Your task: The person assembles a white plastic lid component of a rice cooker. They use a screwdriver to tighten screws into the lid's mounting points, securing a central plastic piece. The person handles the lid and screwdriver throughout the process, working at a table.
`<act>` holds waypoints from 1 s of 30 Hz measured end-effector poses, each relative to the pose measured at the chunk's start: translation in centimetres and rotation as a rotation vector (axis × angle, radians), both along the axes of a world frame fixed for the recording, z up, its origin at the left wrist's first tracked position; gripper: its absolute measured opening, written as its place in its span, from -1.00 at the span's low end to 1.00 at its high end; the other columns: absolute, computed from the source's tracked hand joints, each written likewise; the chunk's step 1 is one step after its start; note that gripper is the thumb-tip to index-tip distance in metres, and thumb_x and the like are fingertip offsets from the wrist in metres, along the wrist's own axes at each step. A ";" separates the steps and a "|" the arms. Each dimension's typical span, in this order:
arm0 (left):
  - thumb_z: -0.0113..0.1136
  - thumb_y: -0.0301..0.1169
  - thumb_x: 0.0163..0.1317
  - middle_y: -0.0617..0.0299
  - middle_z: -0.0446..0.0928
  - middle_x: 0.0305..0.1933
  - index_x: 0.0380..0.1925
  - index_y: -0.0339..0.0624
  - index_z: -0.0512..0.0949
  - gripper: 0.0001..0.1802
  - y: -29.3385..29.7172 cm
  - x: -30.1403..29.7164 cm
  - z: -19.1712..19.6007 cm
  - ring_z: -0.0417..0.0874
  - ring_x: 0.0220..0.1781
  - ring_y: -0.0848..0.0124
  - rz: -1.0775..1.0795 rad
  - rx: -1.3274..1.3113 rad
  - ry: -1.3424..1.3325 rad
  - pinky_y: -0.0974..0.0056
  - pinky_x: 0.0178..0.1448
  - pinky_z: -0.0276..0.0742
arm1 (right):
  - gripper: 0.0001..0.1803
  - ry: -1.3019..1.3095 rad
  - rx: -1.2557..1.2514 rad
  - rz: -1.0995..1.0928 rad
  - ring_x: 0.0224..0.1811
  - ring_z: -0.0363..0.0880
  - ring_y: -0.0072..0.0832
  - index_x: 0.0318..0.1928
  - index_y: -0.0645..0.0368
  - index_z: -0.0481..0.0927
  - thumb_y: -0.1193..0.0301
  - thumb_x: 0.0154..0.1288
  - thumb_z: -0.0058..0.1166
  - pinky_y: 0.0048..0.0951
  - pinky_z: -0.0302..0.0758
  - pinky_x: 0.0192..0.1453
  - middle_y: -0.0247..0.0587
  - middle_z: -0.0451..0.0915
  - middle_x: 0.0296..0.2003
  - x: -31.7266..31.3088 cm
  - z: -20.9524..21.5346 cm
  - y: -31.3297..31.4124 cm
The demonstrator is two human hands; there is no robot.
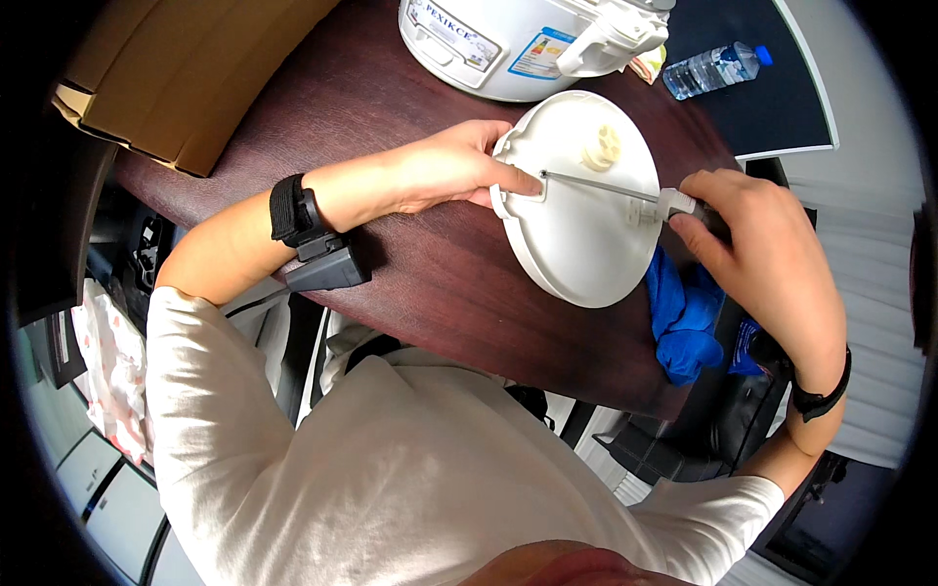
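My left hand (469, 171) grips the rim of a white, oval plastic lid (576, 234), its thumb lying on the inner face. The lid is tilted above the dark wooden table, inner side toward me, with a cream round knob-like part (603, 146) on it. In my right hand (747, 220) is a screwdriver (611, 187), its fingers wrapped round the handle. The metal shaft points left across the lid, and its tip meets a small dark spot near my left thumb. Whether a screw sits there is too small to tell.
Behind the lid stands a white rice cooker (489, 49). A cardboard box (186, 78) occupies the far left of the table (430, 283). At the right are a water bottle (713, 70) with a blue cap and a crumpled blue cloth (684, 322) on the table's edge.
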State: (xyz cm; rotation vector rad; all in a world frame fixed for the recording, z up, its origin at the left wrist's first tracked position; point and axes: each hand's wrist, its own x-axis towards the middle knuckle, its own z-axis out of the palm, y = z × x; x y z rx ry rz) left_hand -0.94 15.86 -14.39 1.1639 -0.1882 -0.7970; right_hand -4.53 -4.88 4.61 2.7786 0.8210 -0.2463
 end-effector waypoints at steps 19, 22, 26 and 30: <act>0.22 -0.57 0.15 0.17 0.60 -0.08 0.09 -0.39 0.41 -0.53 0.1 -1.1 0.7 0.60 -0.08 0.50 0.121 0.096 -0.475 0.38 0.04 0.53 | -0.75 0.540 0.441 -0.475 -0.64 0.59 -0.25 -0.38 0.34 0.53 0.36 0.33 0.06 -0.37 0.48 -0.56 0.02 0.57 -0.64 -4.6 -2.6 -1.1; 0.21 -0.56 0.15 0.17 0.59 -0.09 0.08 -0.37 0.42 -0.55 -0.2 -1.8 1.7 0.60 -0.09 0.50 0.140 0.180 -0.564 0.37 0.02 0.53 | -0.68 0.760 0.601 -0.660 -0.66 0.55 -0.56 -0.35 0.34 0.50 0.30 0.44 -0.05 -0.57 0.44 -0.60 -0.22 0.53 -0.65 -6.1 -2.7 -1.5; 0.22 -0.55 0.16 0.18 0.59 -0.10 0.07 -0.35 0.43 -0.56 -1.1 -2.0 3.1 0.60 -0.10 0.49 0.139 0.231 -0.592 0.38 0.00 0.53 | -0.69 0.920 0.925 -0.774 -0.65 0.51 -0.62 -0.36 0.27 0.46 0.29 0.46 -0.10 -0.60 0.41 -0.61 -0.34 0.47 -0.61 -8.5 -5.5 -3.7; 0.22 -0.57 0.13 0.14 0.61 -0.22 -0.04 -0.31 0.48 -0.65 -2.1 -2.4 6.2 0.62 -0.19 0.47 0.152 0.417 -0.843 0.35 -0.09 0.54 | -0.68 1.059 1.203 -0.808 -0.64 0.50 -0.59 -0.24 0.27 0.45 0.24 0.49 -0.14 -0.58 0.41 -0.60 -0.33 0.45 -0.55 -9.7 -5.8 -4.8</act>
